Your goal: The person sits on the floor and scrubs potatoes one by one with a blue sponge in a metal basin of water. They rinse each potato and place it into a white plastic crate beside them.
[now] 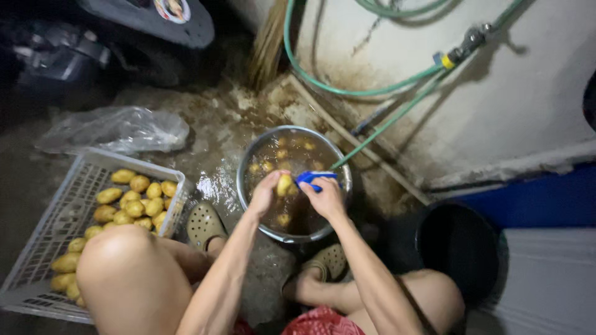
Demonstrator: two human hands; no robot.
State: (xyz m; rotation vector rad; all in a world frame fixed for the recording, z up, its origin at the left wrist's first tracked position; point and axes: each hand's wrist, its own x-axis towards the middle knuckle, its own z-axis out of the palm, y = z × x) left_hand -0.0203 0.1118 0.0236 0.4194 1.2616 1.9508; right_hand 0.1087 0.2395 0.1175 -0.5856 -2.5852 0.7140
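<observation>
Partly hidden by the right hand (325, 197), a blue tool (313, 178) beside the potato (284, 184).

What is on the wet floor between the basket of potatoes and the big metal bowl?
The head view shows a foot in a perforated clog between the white basket and the metal bowl, on wet floor.

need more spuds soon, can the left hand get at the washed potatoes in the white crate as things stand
Probably not at once: the left hand is holding a potato over the metal basin, and the raised left knee sits between it and the white crate.
</observation>
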